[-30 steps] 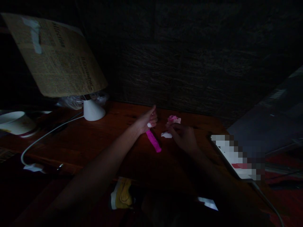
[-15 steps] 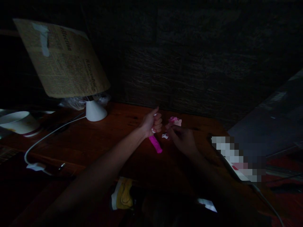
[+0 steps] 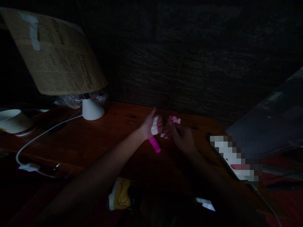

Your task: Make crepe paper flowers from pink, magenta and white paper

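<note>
Fingers curled, my left hand (image 3: 148, 127) cups a white soft lump (image 3: 155, 125) in its palm; clay or paper, I cannot tell which. Just below that hand, a bright magenta strip-like piece (image 3: 154, 145) lies on the wooden table (image 3: 78, 138). My right hand (image 3: 183, 137) is close by on the right, its fingers bent together in a pinch. What it grips, if anything, is hidden. Beyond its fingers sits a crumpled pink piece (image 3: 174, 119), partly covered. A small white scrap (image 3: 163, 135) shows beside the right fingertips.
A lamp with a newspaper-print shade (image 3: 56, 53) and white base (image 3: 92, 109) stands left, its cord (image 3: 41, 138) trailing over the table edge. A white bowl (image 3: 14, 121) is further left. On the right lies a blurred-out device (image 3: 234, 157) with a cable. A dark wall (image 3: 153, 63) rises behind.
My left fingers have loosened, so the white lump in the palm now shows. My right hand stays nearly in place. The whole view has shifted slightly.
</note>
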Tool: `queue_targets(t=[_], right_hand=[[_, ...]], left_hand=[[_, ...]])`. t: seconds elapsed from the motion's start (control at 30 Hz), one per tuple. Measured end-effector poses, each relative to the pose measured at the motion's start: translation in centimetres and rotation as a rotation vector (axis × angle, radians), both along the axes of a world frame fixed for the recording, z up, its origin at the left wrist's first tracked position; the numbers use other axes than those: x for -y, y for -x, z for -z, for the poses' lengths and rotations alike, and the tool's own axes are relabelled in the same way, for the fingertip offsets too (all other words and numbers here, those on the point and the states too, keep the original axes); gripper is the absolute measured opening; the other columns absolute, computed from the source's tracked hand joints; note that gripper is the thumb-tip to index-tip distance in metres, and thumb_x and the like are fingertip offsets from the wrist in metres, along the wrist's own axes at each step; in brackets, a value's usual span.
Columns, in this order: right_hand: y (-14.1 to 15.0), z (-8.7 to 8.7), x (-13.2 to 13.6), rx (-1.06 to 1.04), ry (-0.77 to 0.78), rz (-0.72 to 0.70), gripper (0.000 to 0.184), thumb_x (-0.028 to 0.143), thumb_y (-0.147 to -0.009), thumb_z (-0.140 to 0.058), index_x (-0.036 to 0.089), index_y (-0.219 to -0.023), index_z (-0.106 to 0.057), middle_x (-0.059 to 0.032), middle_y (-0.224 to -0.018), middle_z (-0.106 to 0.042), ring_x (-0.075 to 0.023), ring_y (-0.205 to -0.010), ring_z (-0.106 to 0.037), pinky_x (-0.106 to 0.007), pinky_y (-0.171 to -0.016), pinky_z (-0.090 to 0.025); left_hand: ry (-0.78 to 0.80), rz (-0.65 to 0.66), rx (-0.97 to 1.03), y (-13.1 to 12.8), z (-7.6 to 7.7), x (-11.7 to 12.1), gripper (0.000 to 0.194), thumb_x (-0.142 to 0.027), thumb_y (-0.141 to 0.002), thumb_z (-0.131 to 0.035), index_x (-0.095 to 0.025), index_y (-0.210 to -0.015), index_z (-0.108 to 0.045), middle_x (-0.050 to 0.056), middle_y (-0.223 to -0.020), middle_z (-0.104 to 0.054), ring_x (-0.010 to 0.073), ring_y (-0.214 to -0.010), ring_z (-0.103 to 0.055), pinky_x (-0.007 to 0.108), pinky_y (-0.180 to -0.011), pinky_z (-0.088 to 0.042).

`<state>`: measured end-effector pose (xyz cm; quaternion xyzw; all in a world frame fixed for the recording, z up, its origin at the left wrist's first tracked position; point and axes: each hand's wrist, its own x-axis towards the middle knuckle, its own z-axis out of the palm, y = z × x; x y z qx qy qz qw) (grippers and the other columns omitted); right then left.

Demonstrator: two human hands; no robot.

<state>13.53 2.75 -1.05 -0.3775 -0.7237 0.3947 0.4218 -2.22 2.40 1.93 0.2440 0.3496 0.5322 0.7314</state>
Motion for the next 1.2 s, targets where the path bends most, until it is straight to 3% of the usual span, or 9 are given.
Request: queue_targets(t=[0.13, 0.37, 0.53, 0.63, 0.73, 0.83, 0.93, 1.03, 1.2], right_hand=[[-0.2, 0.3, -0.3, -0.033, 0.005, 0.044, 0.055, 0.067, -0.088, -0.049, 0.017, -0.081, -0.072, -0.0075, -0.069, -0.075, -0.0196, -0.056, -0.071, -0.028, -0.053, -0.054], [-0.2, 0.1, 0.1, -0.065, 0.006, 0.038, 0.054, 0.067, -0.086, -0.053, 0.017, -0.076, -0.072, -0.0062, -0.065, -0.073, -0.0182, -0.052, -0.069, -0.026, -0.049, -0.051], [0.0, 0.0, 0.3, -0.076, 0.052, 0.012, 0.052, 0.066, -0.085, -0.056, 0.017, -0.076, -0.072, -0.0066, -0.066, -0.074, -0.0181, -0.051, -0.068, -0.027, -0.048, -0.051], [0.3, -0.1, 0.4, -0.102, 0.141, -0.079, 0.048, 0.064, -0.082, -0.062, 0.017, -0.080, -0.072, -0.0073, -0.074, -0.075, -0.0200, -0.059, -0.072, -0.029, -0.053, -0.055], [0.6, -0.6, 0.6, -0.159, 0.207, -0.170, 0.044, 0.058, -0.073, -0.074, 0.019, -0.092, -0.071, -0.0058, -0.085, -0.076, -0.0208, -0.069, -0.073, -0.031, -0.061, -0.058], [0.6, -1.1, 0.7, -0.194, 0.237, -0.191, 0.049, 0.051, -0.066, -0.081, 0.019, -0.101, -0.067, -0.0022, -0.078, -0.074, -0.0173, -0.061, -0.069, -0.029, -0.056, -0.055], [0.5, -1.2, 0.7, -0.149, 0.252, -0.231, 0.042, 0.050, -0.068, -0.079, 0.018, -0.091, -0.067, 0.0005, -0.067, -0.068, -0.0133, -0.052, -0.061, -0.026, -0.051, -0.050], [0.4, -0.8, 0.4, -0.166, 0.248, -0.228, 0.031, 0.048, -0.073, -0.074, 0.018, -0.076, -0.065, 0.0012, -0.066, -0.065, -0.0120, -0.058, -0.058, -0.025, -0.056, -0.048], [0.5, -0.4, 0.0, -0.397, 0.389, -0.241, 0.019, 0.038, -0.075, -0.066, 0.021, -0.085, -0.062, 0.0006, -0.075, -0.066, -0.0158, -0.069, -0.062, -0.029, -0.066, -0.050]], left_hand=[[-0.002, 0.083, -0.003, 0.6, -0.1, 0.1, 0.070, -0.077, -0.086, -0.031, -0.018, -0.049, -0.043, -0.004, -0.035, -0.031, 0.0083, -0.027, -0.030, 0.021, -0.031, -0.025], [-0.086, -0.041, 0.012, 0.6, -0.7, 0.6, 0.066, -0.056, -0.095, -0.043, -0.018, -0.044, -0.028, -0.007, -0.032, -0.022, 0.0036, -0.025, -0.016, 0.018, -0.031, -0.022], [-0.144, -0.069, 0.005, 0.8, -0.6, 0.3, 0.064, -0.058, -0.095, -0.043, -0.018, -0.046, -0.032, -0.008, -0.032, -0.022, 0.0036, -0.025, -0.016, 0.018, -0.031, -0.021], [-0.264, -0.120, -0.018, 0.4, -0.5, 0.1, 0.062, -0.064, -0.092, -0.042, -0.017, -0.052, -0.046, -0.006, -0.036, -0.032, 0.0046, -0.029, -0.029, 0.017, -0.035, -0.028], [-0.358, -0.135, -0.114, -0.7, -0.2, 0.3, 0.054, -0.065, -0.088, -0.049, -0.015, -0.072, -0.061, 0.000, -0.055, -0.058, 0.0086, -0.045, -0.053, 0.018, -0.042, -0.039], [-0.458, -0.100, -0.288, -1.7, 0.4, 0.8, 0.046, -0.060, -0.086, -0.058, -0.015, -0.088, -0.065, 0.005, -0.080, -0.071, 0.0129, -0.061, -0.064, 0.022, -0.053, -0.048], [-0.529, -0.073, -0.456, -2.0, 0.8, 1.1, 0.048, -0.061, -0.088, -0.053, -0.016, -0.091, -0.067, 0.009, -0.094, -0.074, 0.0192, -0.082, -0.069, 0.028, -0.070, -0.054], [-0.604, -0.134, -0.564, -1.9, 0.7, 1.1, 0.051, -0.061, -0.092, -0.045, -0.015, -0.084, -0.068, 0.009, -0.092, -0.073, 0.0201, -0.093, -0.068, 0.030, -0.083, -0.052], [-0.567, -0.294, -0.587, -1.5, 0.6, 0.8, 0.045, -0.055, -0.093, -0.048, -0.015, -0.079, -0.065, 0.003, -0.072, -0.067, 0.0128, -0.066, -0.063, 0.022, -0.061, -0.049]])
